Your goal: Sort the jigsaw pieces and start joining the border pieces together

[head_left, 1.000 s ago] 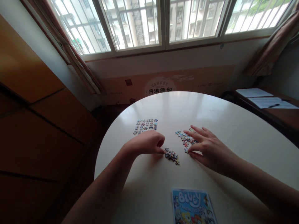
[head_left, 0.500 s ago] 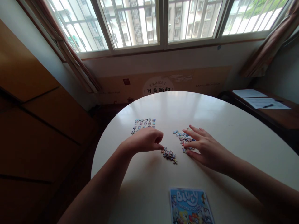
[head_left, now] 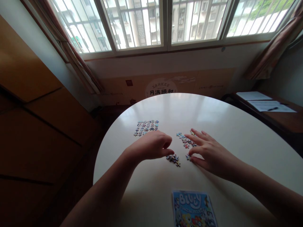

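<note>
My left hand [head_left: 155, 145] is over the near side of the table, its fingers curled and the thumb held apart from them. The thumb tip reaches a small heap of jigsaw puzzle pieces [head_left: 174, 160]; nothing shows between thumb and fingers. My right hand [head_left: 208, 148] has its thumb and index finger close together on a single puzzle piece [head_left: 188, 156], while the other fingers stretch out over a larger loose pile of pieces [head_left: 186, 141], partly covering it. Beyond my left hand, several pieces lie spaced in rows [head_left: 146, 125], the nearest partly hidden by that hand.
Everything lies on a round white table [head_left: 146, 195]. A blue Bluey picture sheet or booklet [head_left: 194, 208] is at the near edge. To the right, a brown side table holds papers [head_left: 272, 106] and a dark pen. Windows and a wall are beyond; wooden cabinets stand left.
My right thumb and index finger have drawn together at a piece, now apart from the larger pile and nearer me. My left hand has shifted slightly right and nearer, over the small heap.
</note>
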The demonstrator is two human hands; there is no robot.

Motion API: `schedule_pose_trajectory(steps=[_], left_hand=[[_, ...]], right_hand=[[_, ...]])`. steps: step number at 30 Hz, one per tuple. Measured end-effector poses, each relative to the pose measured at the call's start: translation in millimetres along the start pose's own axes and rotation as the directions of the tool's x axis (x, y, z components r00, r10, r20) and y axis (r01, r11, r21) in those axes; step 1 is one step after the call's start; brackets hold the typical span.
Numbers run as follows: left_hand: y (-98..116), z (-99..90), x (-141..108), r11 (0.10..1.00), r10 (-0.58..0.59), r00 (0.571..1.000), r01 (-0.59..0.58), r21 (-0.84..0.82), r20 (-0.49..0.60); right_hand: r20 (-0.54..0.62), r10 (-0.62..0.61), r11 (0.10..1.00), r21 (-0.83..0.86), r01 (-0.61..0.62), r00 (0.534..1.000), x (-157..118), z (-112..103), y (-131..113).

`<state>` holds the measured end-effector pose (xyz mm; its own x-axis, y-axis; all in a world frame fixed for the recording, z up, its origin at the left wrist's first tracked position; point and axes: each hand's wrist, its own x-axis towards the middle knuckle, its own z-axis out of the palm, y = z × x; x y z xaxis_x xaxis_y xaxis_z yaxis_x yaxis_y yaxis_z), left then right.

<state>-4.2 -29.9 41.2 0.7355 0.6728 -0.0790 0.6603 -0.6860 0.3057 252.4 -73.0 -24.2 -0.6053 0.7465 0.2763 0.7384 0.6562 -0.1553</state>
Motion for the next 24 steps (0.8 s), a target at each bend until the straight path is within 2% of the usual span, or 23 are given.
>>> schedule_pose_trajectory(steps=[5, 13, 19, 24], left_hand=[[13.6, 6.8, 1.6, 0.998, 0.070, 0.997, -0.070, -0.006, 0.040], [7.3, 10.0, 5.6, 0.995, 0.099, 0.995, -0.099, 0.004, -0.001], [7.0, 8.8, 5.6, 0.995, 0.101, 0.995, -0.100, 0.007, -0.017], [1.8, 5.0, 4.9, 0.998, 0.067, 0.995, -0.065, 0.026, -0.076]], right_hand=[[-0.034, -0.044, 0.999, -0.031, 0.043, 0.998, 0.6, 1.5, -4.0], [-0.075, -0.139, 0.980, -0.152, 0.127, 0.987, 4.6, 0.6, -6.1], [-0.134, -0.111, 0.993, -0.048, 0.105, 0.985, 3.7, -2.6, -6.2], [-0.087, -0.131, 0.991, -0.006, 0.131, 0.987, 1.0, -3.0, -14.7]])
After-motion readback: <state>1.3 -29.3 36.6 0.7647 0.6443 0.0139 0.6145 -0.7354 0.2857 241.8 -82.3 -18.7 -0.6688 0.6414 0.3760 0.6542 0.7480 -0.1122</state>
